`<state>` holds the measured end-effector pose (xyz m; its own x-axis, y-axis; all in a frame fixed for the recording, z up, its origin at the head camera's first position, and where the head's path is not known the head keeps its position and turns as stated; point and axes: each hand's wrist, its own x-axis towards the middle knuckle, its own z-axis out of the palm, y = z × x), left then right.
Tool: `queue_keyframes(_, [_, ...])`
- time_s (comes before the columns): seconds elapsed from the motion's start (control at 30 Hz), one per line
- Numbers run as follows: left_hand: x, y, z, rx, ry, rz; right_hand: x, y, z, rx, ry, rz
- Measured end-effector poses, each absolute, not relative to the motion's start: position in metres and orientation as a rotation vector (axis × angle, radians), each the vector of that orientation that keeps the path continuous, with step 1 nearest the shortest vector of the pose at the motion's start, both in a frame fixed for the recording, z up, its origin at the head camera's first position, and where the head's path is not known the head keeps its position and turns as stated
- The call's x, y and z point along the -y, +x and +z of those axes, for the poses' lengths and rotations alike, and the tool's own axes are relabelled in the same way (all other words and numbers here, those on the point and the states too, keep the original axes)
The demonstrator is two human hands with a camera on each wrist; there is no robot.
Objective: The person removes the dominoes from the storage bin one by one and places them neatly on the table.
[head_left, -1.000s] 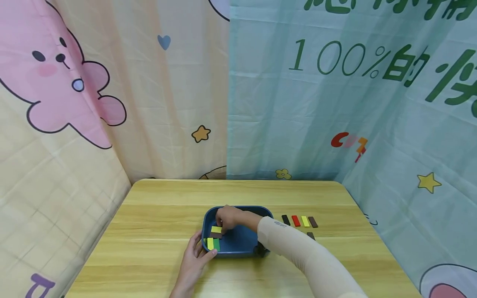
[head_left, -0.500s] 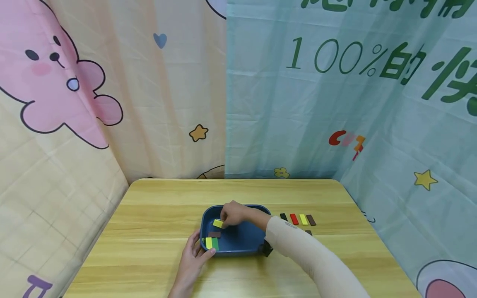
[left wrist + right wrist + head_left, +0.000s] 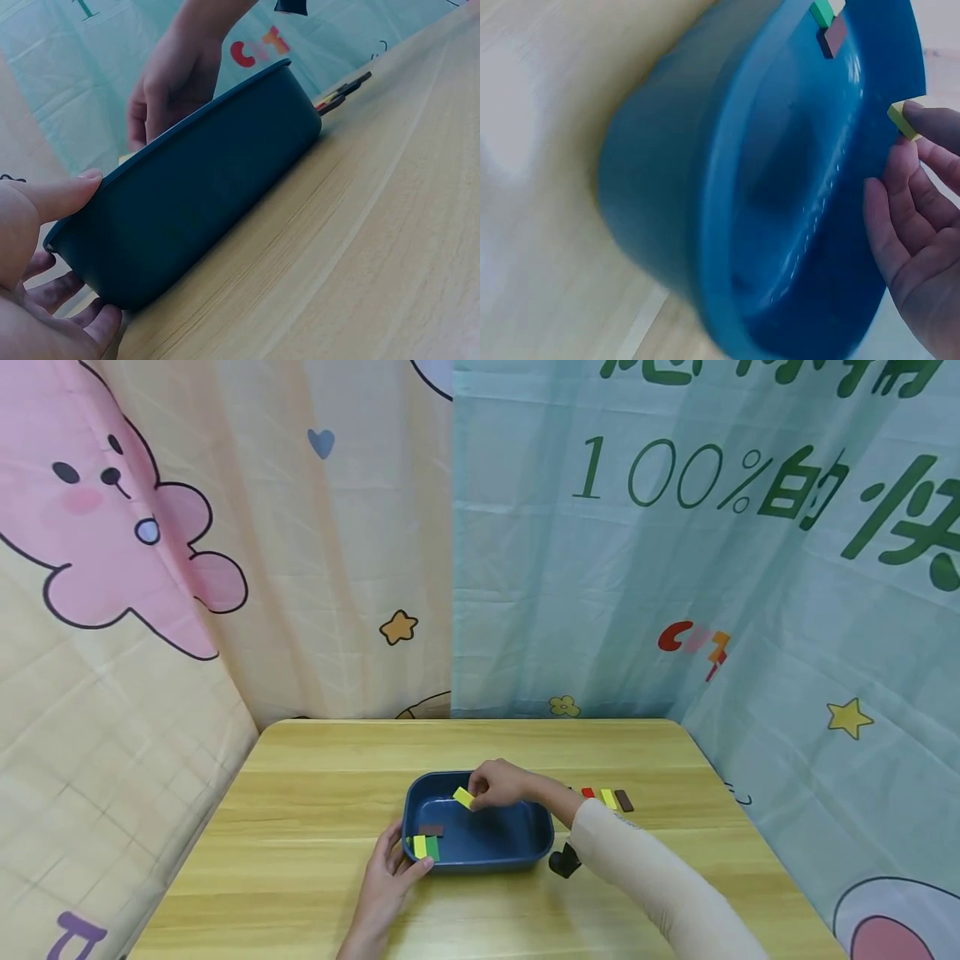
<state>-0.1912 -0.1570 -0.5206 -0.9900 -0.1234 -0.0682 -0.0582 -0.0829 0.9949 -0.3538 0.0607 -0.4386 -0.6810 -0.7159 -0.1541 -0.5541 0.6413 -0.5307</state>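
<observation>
A small yellow block (image 3: 463, 797) is pinched between the thumb and fingers of my right hand (image 3: 501, 783), above the blue plastic basin (image 3: 495, 867). The right wrist view shows that block (image 3: 904, 120) at the fingertips, near the far rim. My left hand (image 3: 386, 881) grips the basin's left front corner, thumb at the rim and fingers around the outside. Inside that corner lie a brown block (image 3: 431, 831), another yellow block (image 3: 419, 847) and a green block (image 3: 432, 848). The left wrist view sees only the basin's outer wall (image 3: 202, 187), which hides its inside.
Right of the basin, a row on the wooden table (image 3: 315, 793) shows a red block (image 3: 588, 792), a yellow block (image 3: 608, 799) and a brown block (image 3: 624, 801). My right forearm partly covers this row. Printed curtains (image 3: 360, 552) stand behind and beside the table.
My right hand has lifted the yellow block off the brown one and carried it right and toward the basin's far rim. My left hand keeps its grip on the basin.
</observation>
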Motion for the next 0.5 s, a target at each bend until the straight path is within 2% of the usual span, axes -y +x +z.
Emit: queue_keyframes(0.5, [0.156,-0.193,-0.521,2.128,0.206,-2.243,-0.118,-0.343,-0.436,-2.488,-0.851,-0.943])
